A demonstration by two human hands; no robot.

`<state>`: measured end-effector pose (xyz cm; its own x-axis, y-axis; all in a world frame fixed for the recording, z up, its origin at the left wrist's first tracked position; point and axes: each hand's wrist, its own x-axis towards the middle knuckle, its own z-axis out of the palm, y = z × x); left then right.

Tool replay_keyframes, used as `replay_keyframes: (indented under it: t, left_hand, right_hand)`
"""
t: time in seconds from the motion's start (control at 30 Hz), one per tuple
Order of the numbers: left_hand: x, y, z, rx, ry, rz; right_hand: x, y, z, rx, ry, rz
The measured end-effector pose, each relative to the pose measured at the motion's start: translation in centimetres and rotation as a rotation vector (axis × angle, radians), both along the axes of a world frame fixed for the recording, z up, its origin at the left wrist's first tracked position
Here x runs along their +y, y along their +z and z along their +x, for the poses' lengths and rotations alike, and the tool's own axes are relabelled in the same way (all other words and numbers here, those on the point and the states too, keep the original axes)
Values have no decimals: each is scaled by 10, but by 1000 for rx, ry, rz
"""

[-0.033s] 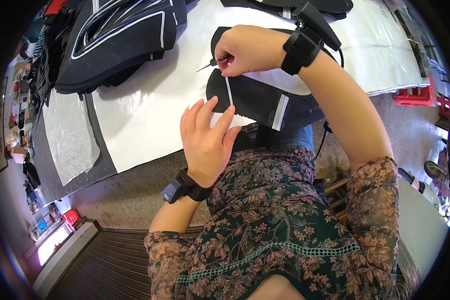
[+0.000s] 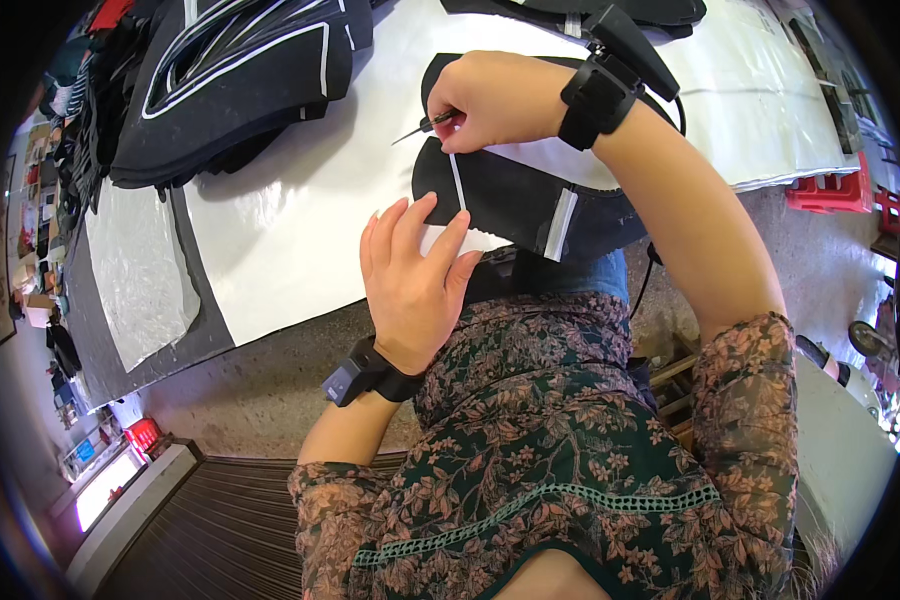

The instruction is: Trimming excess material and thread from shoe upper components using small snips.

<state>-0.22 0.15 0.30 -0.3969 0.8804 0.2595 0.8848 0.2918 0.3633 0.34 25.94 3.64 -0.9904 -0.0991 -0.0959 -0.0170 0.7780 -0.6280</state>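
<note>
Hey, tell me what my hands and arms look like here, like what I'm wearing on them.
Your left hand and right hand are both ungloved. Each wrist has a black strap: the left carries a small greyish-blue box, the right a longer black box. Your dark sleeves have a pinkish floral print and end near the elbows.

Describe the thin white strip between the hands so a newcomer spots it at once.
On the white-covered table, find the black piece at its near edge. Toward that piece's left end, the thin white strip runs from the right hand to the left hand. It is clearly narrower than the pale band near the piece's right end.
</note>
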Motion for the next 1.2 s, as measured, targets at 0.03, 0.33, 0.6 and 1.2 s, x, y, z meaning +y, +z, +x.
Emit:
replay_keyframes:
  t: [0.03, 0.33, 0.6, 1.2]
  left_hand:
    - [1, 0, -2, 3, -1, 0]
    - [33, 0, -26, 121, -80, 77]
    - [40, 7, -24, 130, -88, 31]
    - [48, 13, -26, 97, -104, 7]
  right_hand:
    - [-1, -4, -2, 3, -1, 0]
    - [-2, -12, 1, 6, -69, 30]
    - [13, 6, 47, 70, -128, 193]
    - [-30, -23, 150, 346, -388, 261]
